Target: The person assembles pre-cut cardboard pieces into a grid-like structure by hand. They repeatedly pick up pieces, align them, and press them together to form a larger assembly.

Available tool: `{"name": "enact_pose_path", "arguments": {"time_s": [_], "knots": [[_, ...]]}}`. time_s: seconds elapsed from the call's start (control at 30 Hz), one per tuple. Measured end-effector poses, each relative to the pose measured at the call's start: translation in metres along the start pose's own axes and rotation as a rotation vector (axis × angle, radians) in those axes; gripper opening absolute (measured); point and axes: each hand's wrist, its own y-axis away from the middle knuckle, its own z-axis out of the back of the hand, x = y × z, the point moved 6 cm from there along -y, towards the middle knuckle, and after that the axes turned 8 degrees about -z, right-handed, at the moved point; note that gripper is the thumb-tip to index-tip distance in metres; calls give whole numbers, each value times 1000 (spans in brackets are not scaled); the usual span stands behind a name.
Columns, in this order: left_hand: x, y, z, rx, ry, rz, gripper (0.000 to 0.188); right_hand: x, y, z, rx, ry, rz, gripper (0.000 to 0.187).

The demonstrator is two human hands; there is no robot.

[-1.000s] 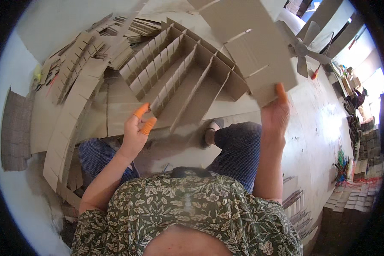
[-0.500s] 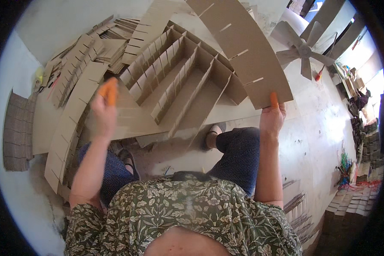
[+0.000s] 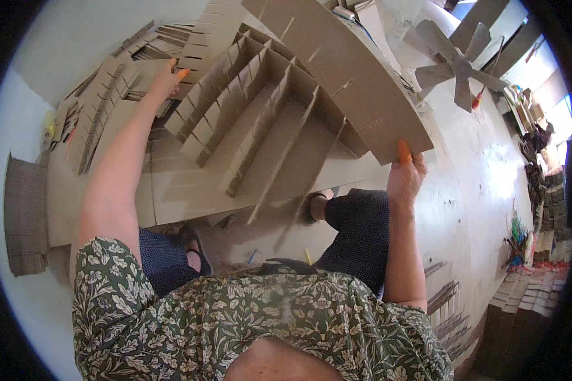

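Gripping the near end of a long slotted cardboard strip, the right hand shows in the head view with its thumb, in an orange cover, lying on the upper face and its other fingers curled beneath. The strip slants from this hand up and leftward to the top edge, with short slots along its side. It overlaps the far right edge of a cardboard divider grid; whether the two touch, I cannot tell.

The left hand reaches out to the upper left, its arm almost straight, with orange covers on its fingertips. The fingers are at the near end of another slotted strip, which lies just left of the grid; how far they are closed, and whether they have hold of it, I cannot tell.

The grid rests on a pale work surface in front of the person, its long dividers standing roughly parallel and running into a crosswise wall at the far side. Loose cardboard pieces lie in a heap beyond the left forearm. A fan with broad blades stands to the upper right, well apart from the right hand.
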Motion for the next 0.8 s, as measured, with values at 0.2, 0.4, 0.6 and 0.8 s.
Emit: {"name": "enact_pose_path", "arguments": {"time_s": [0.2,0.4,0.6,0.8], "knots": [[21,-22,-21,44,182,65,40,2,2,-8,-11,89,-13,14],[-36,29,54,-60,276,85,40,2,5,-5,-40,218,-8,14],[12,91,173,-11,-133,328,52,5,12,-13,46,224,87,12],[-21,167,156,-537,-423,-359,42,9,17,-9,65,201,114,13]]}}
